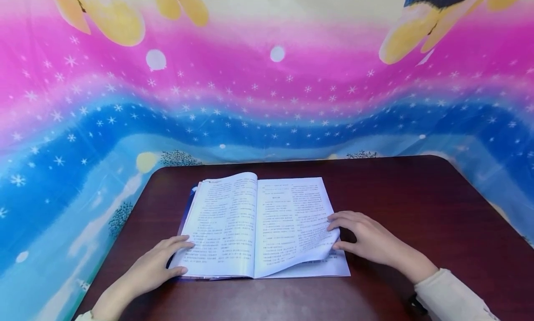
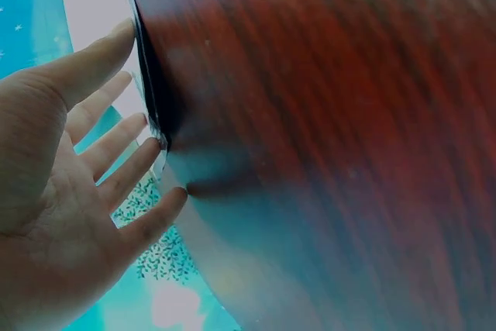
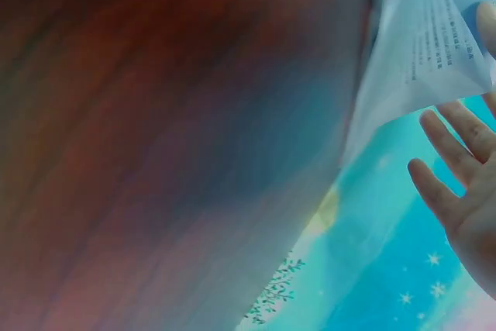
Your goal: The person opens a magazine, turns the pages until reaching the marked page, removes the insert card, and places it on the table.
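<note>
An open magazine (image 1: pixel 233 228) lies on the dark wooden table, both pages filled with small printed text. My left hand (image 1: pixel 152 265) rests at its lower left edge, thumb and fingertips touching the left page with the fingers spread. In the left wrist view that hand (image 2: pixel 85 168) has fairly straight fingers along the magazine's edge. At the right edge, my right hand (image 1: pixel 367 237) pinches a page (image 1: pixel 298 247) between thumb and fingers. Its lower corner curls up, baring the page beneath (image 1: pixel 340 265). The right wrist view has this hand (image 3: pixel 473 184) partly cut off, beside the raised page (image 3: pixel 426 60).
The dark reddish table (image 1: pixel 400 186) has rounded far corners. Behind and at the sides hangs a pink and blue cloth (image 1: pixel 267 93) printed with snowflakes and yellow figures, meeting the table's edge.
</note>
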The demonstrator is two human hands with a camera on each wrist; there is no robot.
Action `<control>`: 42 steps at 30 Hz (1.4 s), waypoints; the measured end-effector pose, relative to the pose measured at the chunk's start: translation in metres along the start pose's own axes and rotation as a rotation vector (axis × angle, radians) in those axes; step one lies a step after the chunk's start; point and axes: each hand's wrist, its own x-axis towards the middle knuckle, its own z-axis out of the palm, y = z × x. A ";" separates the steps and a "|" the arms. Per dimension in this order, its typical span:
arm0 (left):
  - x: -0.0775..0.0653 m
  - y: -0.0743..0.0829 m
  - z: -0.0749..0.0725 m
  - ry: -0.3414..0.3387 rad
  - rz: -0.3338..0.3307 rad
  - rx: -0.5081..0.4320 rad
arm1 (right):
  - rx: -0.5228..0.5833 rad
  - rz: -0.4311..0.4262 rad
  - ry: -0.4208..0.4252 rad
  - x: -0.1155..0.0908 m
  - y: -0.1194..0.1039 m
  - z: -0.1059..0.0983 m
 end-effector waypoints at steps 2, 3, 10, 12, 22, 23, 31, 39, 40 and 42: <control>-0.001 0.001 0.000 0.015 0.007 0.026 | 0.004 -0.008 0.029 0.003 -0.002 -0.002; -0.001 0.003 0.000 0.027 0.015 0.041 | 0.005 -0.011 0.043 0.004 -0.003 -0.003; 0.001 0.027 -0.001 0.142 0.120 0.107 | 0.007 -0.025 0.097 0.014 -0.015 -0.013; 0.003 0.036 -0.001 0.165 0.139 0.102 | 0.014 -0.023 0.102 0.016 -0.018 -0.015; 0.013 0.078 0.004 0.206 0.205 -0.120 | 0.035 -0.079 0.165 0.028 -0.032 -0.024; 0.015 0.082 0.004 0.208 0.222 -0.138 | 0.035 -0.088 0.173 0.029 -0.033 -0.025; 0.033 0.113 0.011 0.305 0.404 -0.250 | 0.024 -0.146 0.213 0.036 -0.041 -0.029; 0.051 0.148 0.007 0.340 0.573 -0.300 | -0.017 -0.169 0.211 0.042 -0.050 -0.035; 0.052 0.152 0.006 0.343 0.586 -0.299 | -0.023 -0.174 0.214 0.043 -0.051 -0.035; 0.054 0.160 0.005 0.344 0.607 -0.304 | -0.032 -0.180 0.214 0.046 -0.055 -0.037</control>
